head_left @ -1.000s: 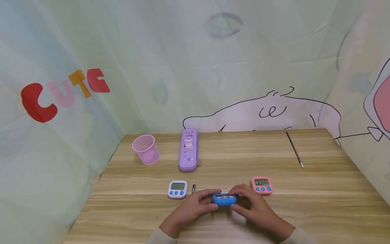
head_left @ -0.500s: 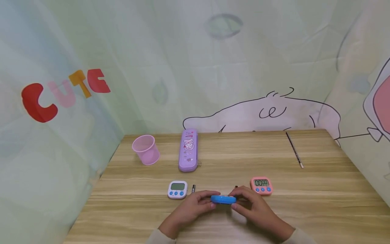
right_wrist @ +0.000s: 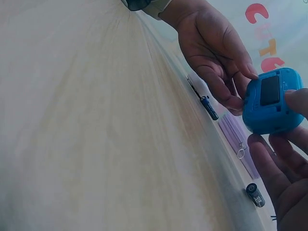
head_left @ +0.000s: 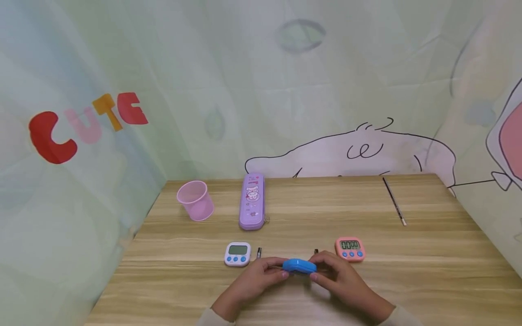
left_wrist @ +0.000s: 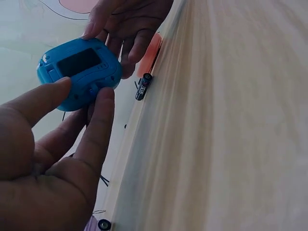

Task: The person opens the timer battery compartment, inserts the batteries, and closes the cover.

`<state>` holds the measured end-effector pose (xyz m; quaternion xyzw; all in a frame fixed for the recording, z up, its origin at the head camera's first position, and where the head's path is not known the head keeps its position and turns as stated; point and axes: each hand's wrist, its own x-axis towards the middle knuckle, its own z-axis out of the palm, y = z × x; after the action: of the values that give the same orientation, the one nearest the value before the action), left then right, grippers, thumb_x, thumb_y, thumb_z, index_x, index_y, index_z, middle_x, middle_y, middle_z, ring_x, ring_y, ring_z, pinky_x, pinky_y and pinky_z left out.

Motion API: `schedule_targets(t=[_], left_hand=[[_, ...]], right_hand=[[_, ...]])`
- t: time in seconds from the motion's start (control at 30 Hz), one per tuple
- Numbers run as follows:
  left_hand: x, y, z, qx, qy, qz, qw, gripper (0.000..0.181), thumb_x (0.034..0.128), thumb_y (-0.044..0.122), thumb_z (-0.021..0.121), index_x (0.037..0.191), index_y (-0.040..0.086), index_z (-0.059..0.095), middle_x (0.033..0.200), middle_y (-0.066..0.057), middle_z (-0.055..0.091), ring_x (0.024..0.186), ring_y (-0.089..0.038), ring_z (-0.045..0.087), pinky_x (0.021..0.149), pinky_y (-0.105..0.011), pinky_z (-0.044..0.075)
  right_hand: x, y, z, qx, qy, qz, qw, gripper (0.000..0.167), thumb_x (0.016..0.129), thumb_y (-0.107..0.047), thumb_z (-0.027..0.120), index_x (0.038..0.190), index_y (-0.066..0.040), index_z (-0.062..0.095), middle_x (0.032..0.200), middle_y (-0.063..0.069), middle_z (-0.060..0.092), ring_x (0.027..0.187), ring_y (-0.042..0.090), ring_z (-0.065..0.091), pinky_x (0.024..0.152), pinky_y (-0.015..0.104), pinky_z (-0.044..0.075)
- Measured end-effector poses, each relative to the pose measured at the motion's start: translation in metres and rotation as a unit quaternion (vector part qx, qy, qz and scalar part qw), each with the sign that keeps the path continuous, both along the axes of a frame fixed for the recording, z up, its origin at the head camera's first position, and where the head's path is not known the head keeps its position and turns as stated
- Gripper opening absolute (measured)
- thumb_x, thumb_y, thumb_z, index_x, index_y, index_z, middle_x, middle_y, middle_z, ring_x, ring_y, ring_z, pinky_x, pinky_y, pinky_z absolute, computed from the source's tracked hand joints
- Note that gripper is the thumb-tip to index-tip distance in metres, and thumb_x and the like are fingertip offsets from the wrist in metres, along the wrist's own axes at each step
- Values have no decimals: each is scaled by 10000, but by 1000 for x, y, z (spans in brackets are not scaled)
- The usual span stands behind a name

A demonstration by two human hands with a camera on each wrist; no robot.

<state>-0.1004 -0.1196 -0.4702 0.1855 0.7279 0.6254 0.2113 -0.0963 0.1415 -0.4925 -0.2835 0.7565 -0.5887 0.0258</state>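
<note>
blue timer (head_left: 299, 266) between left hand (head_left: 260, 275) and right hand (head_left: 340, 275), neither nearer | long axis crosswise | fingers part-closed, pinching its opposite ends

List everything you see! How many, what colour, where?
Blue timer: 1, blue, between hands
White timer: 1, white, left of centre
Pink timer: 1, pink, right of centre
Batteries: 2, dark, between white and pink timers
Cup: 1, pink, back left
Pencil case: 1, purple, beside cup
Pencil: 1, dark, back right
Table: 1, brown, beneath
Backdrop: count unclear, pale, behind table
Unclear object: 1, dark, left sleeve
Sleeves: 2, pale, at wrists
Left hand, right hand: 2, gripping blue timer
</note>
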Motion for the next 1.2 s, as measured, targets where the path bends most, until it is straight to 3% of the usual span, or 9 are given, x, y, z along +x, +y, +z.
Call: schedule_targets(t=[0.17, 0.37, 0.6, 0.77, 0.93, 1.07, 1.2], left_hand=[[0, -1, 0, -125, 57, 44, 9999, 293, 944, 183, 651, 1185, 18, 669, 1048, -66, 718, 984, -156, 651, 875, -231, 532], [2, 0, 1, 411, -608, 79, 9973, 342, 961, 155, 625, 1212, -77, 618, 1103, -189, 686, 1007, -302, 668, 886, -335, 559], [4, 1, -1, 389, -453, 226, 9980, 331, 968, 178, 618, 1195, -62, 631, 1148, -153, 663, 1019, -205, 652, 908, -301, 545], [4, 3, -4, 908, -941, 217, 9912, 364, 988, 181, 586, 1210, -107, 580, 1133, -167, 641, 1007, -222, 651, 906, -369, 550], [5, 5, -7, 1026, -1357, 180, 9853, 394, 996, 226, 571, 1205, -108, 549, 1070, -162, 666, 941, -244, 682, 869, -394, 567], [6, 6, -11, 1080, -1447, 161, 9834, 382, 996, 202, 565, 1219, -108, 532, 1088, -185, 668, 956, -255, 684, 871, -399, 565], [7, 5, -13, 1097, -1479, 201, 9827, 372, 995, 191, 569, 1224, -99, 527, 1104, -186, 665, 975, -255, 677, 872, -393, 564]], right_hand=[[1, 1, 0, -79, -136, 169, 9997, 207, 923, -155, 674, 1125, -137, 635, 1093, 21, 637, 1003, 174, 646, 871, 318, 566], [1, 1, 2, -35, -238, 369, 9990, 181, 947, -171, 646, 1126, -142, 639, 1103, 24, 639, 1034, 181, 630, 891, 318, 557], [2, 0, 3, 55, -459, 559, 9974, 176, 963, -174, 625, 1136, -145, 638, 1119, 29, 644, 1056, 184, 630, 915, 311, 544], [4, -1, 2, 194, -740, 715, 9945, 173, 967, -200, 619, 1129, -145, 642, 1143, 31, 645, 1057, 180, 629, 925, 295, 536], [8, -3, 1, 529, -958, 833, 9905, 164, 978, -256, 599, 1111, -169, 641, 1116, 15, 636, 1017, 159, 624, 903, 283, 540], [9, -3, 1, 570, -1162, 808, 9883, 196, 989, -257, 579, 1145, -147, 624, 1071, 28, 640, 943, 168, 637, 832, 288, 561], [9, -5, 0, 680, -1398, 672, 9856, 268, 995, -269, 569, 1222, -127, 584, 959, 24, 659, 793, 168, 640, 672, 303, 578]])
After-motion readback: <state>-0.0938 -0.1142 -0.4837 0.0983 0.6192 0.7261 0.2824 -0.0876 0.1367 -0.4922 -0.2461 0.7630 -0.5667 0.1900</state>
